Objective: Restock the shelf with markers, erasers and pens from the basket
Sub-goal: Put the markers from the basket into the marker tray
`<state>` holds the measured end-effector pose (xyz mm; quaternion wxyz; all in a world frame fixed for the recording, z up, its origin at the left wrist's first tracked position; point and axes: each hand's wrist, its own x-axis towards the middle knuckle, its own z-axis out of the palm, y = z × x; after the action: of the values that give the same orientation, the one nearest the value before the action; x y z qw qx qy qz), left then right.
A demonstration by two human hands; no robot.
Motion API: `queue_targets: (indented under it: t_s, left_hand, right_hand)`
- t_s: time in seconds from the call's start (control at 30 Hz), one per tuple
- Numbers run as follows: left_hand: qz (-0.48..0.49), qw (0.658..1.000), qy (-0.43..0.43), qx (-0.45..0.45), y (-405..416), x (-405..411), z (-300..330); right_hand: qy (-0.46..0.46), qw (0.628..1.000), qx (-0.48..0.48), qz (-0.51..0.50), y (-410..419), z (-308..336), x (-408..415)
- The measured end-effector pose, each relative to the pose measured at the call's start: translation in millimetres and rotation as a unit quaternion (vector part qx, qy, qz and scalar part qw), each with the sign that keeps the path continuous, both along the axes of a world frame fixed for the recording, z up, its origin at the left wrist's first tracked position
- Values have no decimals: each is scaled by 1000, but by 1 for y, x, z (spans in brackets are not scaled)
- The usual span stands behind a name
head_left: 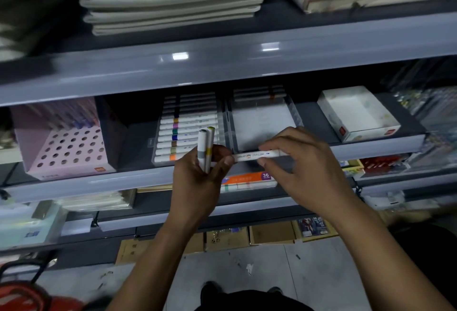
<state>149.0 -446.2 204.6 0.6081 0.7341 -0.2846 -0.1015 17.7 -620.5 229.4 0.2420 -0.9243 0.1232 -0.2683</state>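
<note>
From my head camera: my left hand (197, 177) grips two upright markers (206, 148), grey and yellow banded, while my right hand (300, 164) pinches a white marker (257, 155) lying level between both hands. Behind them a grey shelf (123, 182) carries a clear tray of markers (188, 132) (its right half nearly bare). Below, grey floor (309, 273); the red basket (27, 296) sits lower left.

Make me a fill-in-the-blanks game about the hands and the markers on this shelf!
1. The left hand holds ____ upright markers.
2. The right hand pinches one marker lying ____.
3. The pink box has round ____ in its front.
4. The clear tray right of the full marker tray is almost ____.

Missing words: two; sideways; holes; empty
</note>
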Motion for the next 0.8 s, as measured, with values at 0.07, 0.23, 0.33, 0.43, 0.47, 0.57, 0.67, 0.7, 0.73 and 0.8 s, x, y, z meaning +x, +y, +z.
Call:
queue_targets:
  t_s: [0.07,0.23,0.33,0.43,0.47,0.57,0.67,0.7,0.73,0.8]
  left_hand:
    - [4,1000,-14,6,-4,-1,1]
    - [23,999,-27,4,-14,-1,-2]
    - [51,995,-83,15,-19,-4,-6]
    - [65,985,-152,54,-22,-6,-13]
    - [58,981,-173,69,-23,-7,-15]
    - [33,968,-223,111,-25,-10,-21]
    - [22,964,-233,128,-27,-14,-26]
    - [24,964,-231,133,-28,-15,-28]
    - [25,964,-228,136,-28,-16,-29]
    - [23,965,-225,135,-28,-17,-33]
  right_hand:
    - [11,1000,-22,3,-3,2,0]
    - [15,996,-87,26,-14,5,3]
    - [16,993,-113,15,-29,3,10]
    - [14,993,-118,0,-49,-2,22]
    - [18,993,-115,-4,-54,-3,27]
    - [24,994,-101,-12,-69,-4,45]
    - [14,994,-101,-44,-79,-3,66]
    - [24,992,-112,-61,-83,-4,74]
    - [43,988,-127,-76,-87,-5,82]
    - [82,983,-134,-92,-93,-7,96]
